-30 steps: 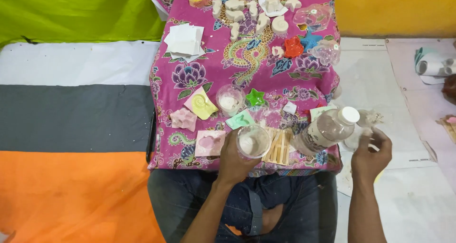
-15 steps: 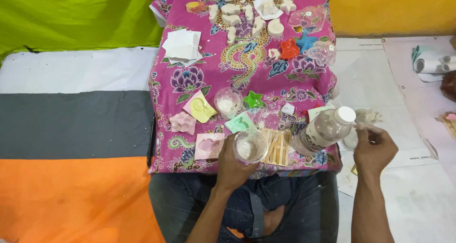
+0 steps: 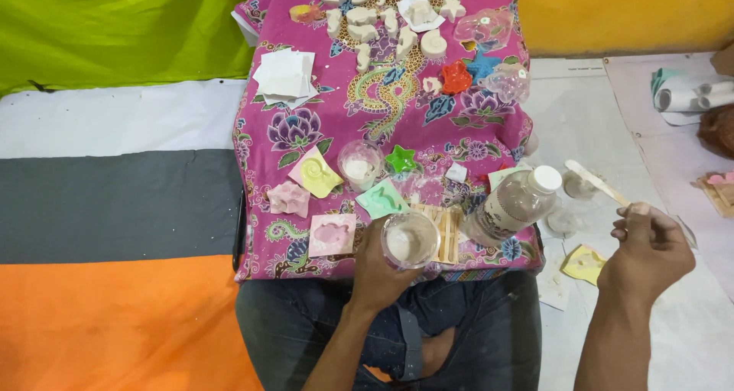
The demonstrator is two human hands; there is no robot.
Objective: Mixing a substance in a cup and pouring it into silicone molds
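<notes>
i see my left hand (image 3: 376,265) wrapped around the clear plastic cup of white mix (image 3: 409,240) at lower centre, upright over the pink patterned cloth (image 3: 321,93), while my right hand (image 3: 646,253) pinches a flat wooden stick (image 3: 600,183) clear of it at right.

A desk (image 3: 306,131) draped in pink patterned cloth carried white plaster casts (image 3: 382,16) along its far edge, white paper squares (image 3: 283,76) near the left edge, and coloured moulds (image 3: 315,173), wooden sticks (image 3: 443,227) and a lying plastic bottle (image 3: 514,204) near the front edge.
</notes>
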